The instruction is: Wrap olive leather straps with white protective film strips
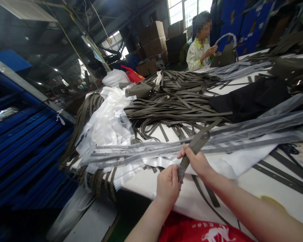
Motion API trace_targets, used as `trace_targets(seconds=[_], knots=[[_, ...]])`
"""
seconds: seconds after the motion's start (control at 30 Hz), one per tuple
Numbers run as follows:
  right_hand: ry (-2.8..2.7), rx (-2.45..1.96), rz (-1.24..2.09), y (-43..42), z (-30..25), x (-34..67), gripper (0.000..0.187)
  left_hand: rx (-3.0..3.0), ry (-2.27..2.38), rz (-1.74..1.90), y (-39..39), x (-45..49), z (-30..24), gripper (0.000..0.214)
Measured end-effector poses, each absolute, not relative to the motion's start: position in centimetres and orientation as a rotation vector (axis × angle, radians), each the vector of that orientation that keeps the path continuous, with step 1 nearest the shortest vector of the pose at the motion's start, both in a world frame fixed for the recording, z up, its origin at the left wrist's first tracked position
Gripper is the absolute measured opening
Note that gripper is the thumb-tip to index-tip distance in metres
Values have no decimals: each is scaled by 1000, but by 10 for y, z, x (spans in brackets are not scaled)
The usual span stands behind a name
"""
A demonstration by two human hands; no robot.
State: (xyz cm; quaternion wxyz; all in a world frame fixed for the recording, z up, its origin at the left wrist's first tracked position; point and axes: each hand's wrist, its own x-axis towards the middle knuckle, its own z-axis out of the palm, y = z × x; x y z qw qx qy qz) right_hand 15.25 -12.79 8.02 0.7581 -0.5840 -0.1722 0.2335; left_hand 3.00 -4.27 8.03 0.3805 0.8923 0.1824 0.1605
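Between my two hands is a dark olive strap [199, 140], folded over into a loop at its far end. My left hand [167, 186] is closed round the strap's near end, where a bit of clear plastic film seems to wrap it. Further up, my right hand [195, 161] pinches the same strap between thumb and fingers. Just beyond my hands, long clear plastic sleeves [146, 149] lie across the white table [138, 183]. More olive straps [171, 107] are heaped behind them.
White plastic bags [106, 117] pile up at the table's left end. Black cloth [252, 97] lies at right. Across the table a co-worker [198, 50] handles an olive bag [224, 56]. Blue racks [27, 151] stand at left. Loose straps [285, 174] lie near my right arm.
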Motion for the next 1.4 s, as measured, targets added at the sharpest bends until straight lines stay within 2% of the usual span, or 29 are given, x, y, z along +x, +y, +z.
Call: trace_targets(seconds=[0.13,0.33,0.47,0.63,0.73,0.87,1.0,1.17,1.3,1.4], knots=[[-328,-1121,668,-129,84,145,54,2459,336,738,-45,25,65,41],[-96,-1029,618,-139,86,185,57,2442,359,481,-31,-9,34,45],[-165,-1158,698,-126,74,152,62,2318,462,322,-33,-1,42,51],[-186,-1093,855,-117,77,116,60,2316,484,477,-39,16,60,45],[-35,-979,683,-127,86,152,60,2411,415,526,-36,6,57,43],[22,-976,491,-143,93,202,58,2379,441,320,-29,-9,50,48],[-178,-1053,557,-140,97,200,59,2250,514,191,-28,-1,64,56],[-371,-1135,564,-125,97,169,59,2218,515,229,-30,32,92,58],[-562,-1186,797,-121,93,155,68,2235,484,370,-35,51,90,56],[-469,-1106,745,-128,99,173,58,2294,448,383,-37,53,78,56]])
